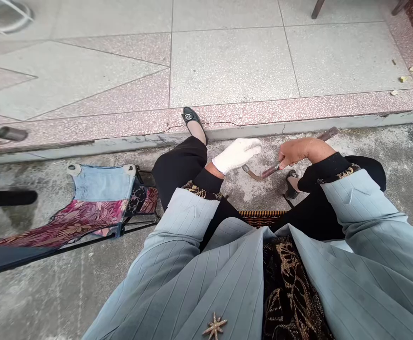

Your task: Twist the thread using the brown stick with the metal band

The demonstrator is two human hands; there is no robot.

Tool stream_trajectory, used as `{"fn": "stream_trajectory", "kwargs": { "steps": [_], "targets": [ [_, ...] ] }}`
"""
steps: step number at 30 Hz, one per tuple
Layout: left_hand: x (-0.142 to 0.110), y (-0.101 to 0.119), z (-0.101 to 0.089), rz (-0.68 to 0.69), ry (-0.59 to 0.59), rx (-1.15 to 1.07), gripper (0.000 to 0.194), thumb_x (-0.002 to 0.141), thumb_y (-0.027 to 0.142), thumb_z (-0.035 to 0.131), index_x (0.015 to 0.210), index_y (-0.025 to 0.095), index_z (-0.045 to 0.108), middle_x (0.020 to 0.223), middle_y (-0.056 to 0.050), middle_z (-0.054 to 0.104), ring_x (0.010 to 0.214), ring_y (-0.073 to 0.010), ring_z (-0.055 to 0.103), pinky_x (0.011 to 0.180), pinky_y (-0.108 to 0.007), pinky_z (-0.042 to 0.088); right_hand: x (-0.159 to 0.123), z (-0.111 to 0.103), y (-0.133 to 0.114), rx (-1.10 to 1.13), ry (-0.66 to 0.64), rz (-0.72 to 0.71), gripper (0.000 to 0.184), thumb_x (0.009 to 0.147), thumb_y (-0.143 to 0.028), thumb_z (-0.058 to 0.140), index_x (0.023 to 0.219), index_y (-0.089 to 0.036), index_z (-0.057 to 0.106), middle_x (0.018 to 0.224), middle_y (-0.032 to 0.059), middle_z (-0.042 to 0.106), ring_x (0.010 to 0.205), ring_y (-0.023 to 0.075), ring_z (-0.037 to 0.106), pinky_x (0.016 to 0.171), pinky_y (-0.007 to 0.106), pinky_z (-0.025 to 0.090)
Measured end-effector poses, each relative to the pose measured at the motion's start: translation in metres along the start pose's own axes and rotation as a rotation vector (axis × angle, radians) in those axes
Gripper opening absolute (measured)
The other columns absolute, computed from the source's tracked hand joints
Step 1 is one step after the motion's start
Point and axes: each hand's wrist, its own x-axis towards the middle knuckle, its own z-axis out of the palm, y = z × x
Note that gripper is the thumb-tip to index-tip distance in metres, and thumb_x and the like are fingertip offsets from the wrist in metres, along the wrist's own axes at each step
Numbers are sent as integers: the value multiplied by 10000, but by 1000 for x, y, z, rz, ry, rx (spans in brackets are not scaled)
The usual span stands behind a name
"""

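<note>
My left hand [237, 154] wears a white knitted glove and hangs over the concrete between my knees. Its fingers are curled together, and what they hold, if anything, is hidden. Bare and wrapped round the shaft of a hooked tool, my right hand [300, 150] is level with it. The hooked tool [269, 172] has a brownish, rusty-looking bend that curves up toward the glove. Its small tip lies just below the gloved fingers, and I cannot tell whether they touch. A flat, dark end of the tool sticks out past my right wrist.
A low step [228, 130] with a pink-speckled edge runs across in front; my left shoe [191, 118] rests against it. To my left stands a folding chair [102, 184] with patched fabric. A metal cup-like cylinder [11, 134] lies on the step. A woven seat [263, 218] is under me.
</note>
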Motion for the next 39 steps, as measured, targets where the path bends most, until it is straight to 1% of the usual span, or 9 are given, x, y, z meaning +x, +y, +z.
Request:
{"fn": "stream_trajectory", "kwargs": {
  "steps": [4, 7, 10, 13, 20, 24, 28, 34, 39],
  "targets": [
    [0, 2, -5, -59, 73, 10, 332, 924, 367, 462, 955, 127, 689, 830, -23, 675, 768, -149, 573, 783, -272, 446, -14, -2, 5, 255, -60, -274, 304, 839, -447, 680, 854, -153, 756, 636, 5, 625, 606, 129, 519, 615, 281, 366],
    [2, 0, -3, -75, 85, -28, 329, 932, 364, 453, 954, 125, 680, 862, -37, 680, 794, -155, 584, 779, -276, 451, -35, -7, 8, 496, 133, -415, 376, 798, -547, 716, 858, -177, 746, 667, -7, 631, 593, 108, 500, 592, 265, 365],
    [5, -2, 4, -75, 77, -66, 361, 948, 407, 441, 964, 125, 667, 876, -44, 678, 778, -154, 578, 754, -278, 446, -50, -11, 11, 762, 559, -366, 421, 790, -602, 725, 792, -182, 698, 640, -6, 598, 572, 100, 485, 564, 257, 375],
    [5, 1, 14, -43, -73, -80, 376, 957, 427, 424, 923, 138, 662, 817, -24, 657, 705, -140, 552, 702, -266, 426, -49, -13, 13, 1000, 879, -325, 462, 825, -655, 674, 782, -196, 649, 637, -1, 570, 552, 99, 478, 534, 254, 381],
    [0, 19, 15, 93, -254, -141, 293, 940, 365, 473, 933, 156, 679, 850, -11, 682, 772, -138, 599, 762, -256, 434, -36, -16, 21, 988, 1138, -137, 503, 853, -684, 621, 763, -188, 628, 625, 17, 548, 528, 103, 476, 497, 255, 371],
    [-4, 15, 2, 94, -263, -172, 278, 923, 374, 522, 921, 154, 692, 874, -16, 703, 788, -138, 611, 758, -252, 438, -29, -17, 32, 654, 1080, 131, 474, 875, -610, 633, 768, -152, 696, 637, 50, 597, 594, 145, 547, 569, 297, 406],
    [-9, 9, -6, 58, -206, -264, 280, 923, 369, 518, 851, 150, 678, 786, -14, 670, 665, -106, 550, 669, -241, 421, -16, -16, 32, 254, 774, 293, 335, 871, -469, 667, 887, -156, 784, 820, 100, 714, 774, 220, 635, 684, 339, 440],
    [-8, 0, -4, 0, -4, -478, 255, 889, 391, 563, 832, 152, 633, 715, -4, 613, 568, -78, 461, 567, -222, 380, -4, -5, 10, 126, 314, 64, 325, 782, -484, 748, 940, -210, 823, 893, 82, 763, 917, 276, 655, 761, 348, 457],
    [-1, -9, -3, -64, 172, -402, 267, 909, 381, 503, 866, 142, 614, 747, -12, 602, 564, -74, 434, 543, -220, 369, -24, -5, 1, 255, 224, -185, 297, 667, -541, 823, 865, -320, 817, 793, -24, 752, 802, 217, 655, 692, 312, 480]
  ]
}}
